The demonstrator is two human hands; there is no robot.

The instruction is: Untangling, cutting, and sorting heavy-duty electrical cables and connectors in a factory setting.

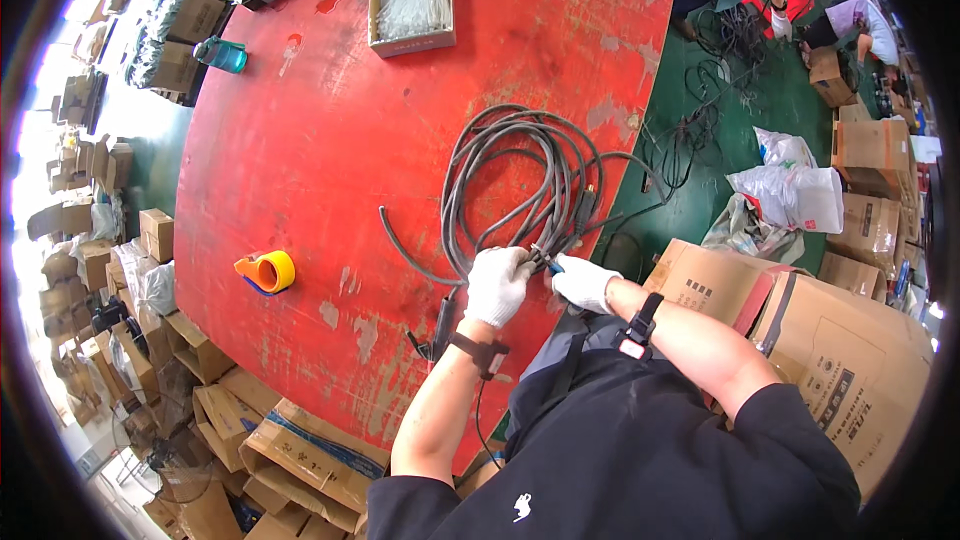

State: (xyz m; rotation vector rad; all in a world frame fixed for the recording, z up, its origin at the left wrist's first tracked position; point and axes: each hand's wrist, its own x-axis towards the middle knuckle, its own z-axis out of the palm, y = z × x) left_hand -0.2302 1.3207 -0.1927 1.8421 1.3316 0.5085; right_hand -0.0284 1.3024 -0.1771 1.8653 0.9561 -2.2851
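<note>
A thick dark grey cable (452,202) lies in a loose coil on the red table, one free end curving out to the left. At its near edge my gloved left hand (497,287) is closed, fingertips on the cable next to a small metal piece (537,252). Close by on the right, my gloved right hand (583,285) is closed around a small blue-ended thing (556,267), its kind mostly hidden by the fingers. A black plug (585,210) rests on the coil's right side. Beside my left wrist lies another black cable fitting (444,318).
The red table (330,170) carries an orange-yellow tape roll (268,272), a box (412,43) of thin white strips and a teal bottle (222,55) at its left edge. Cardboard boxes (840,360) stand close on my right. A co-worker's gloved hand (781,24) is at far right.
</note>
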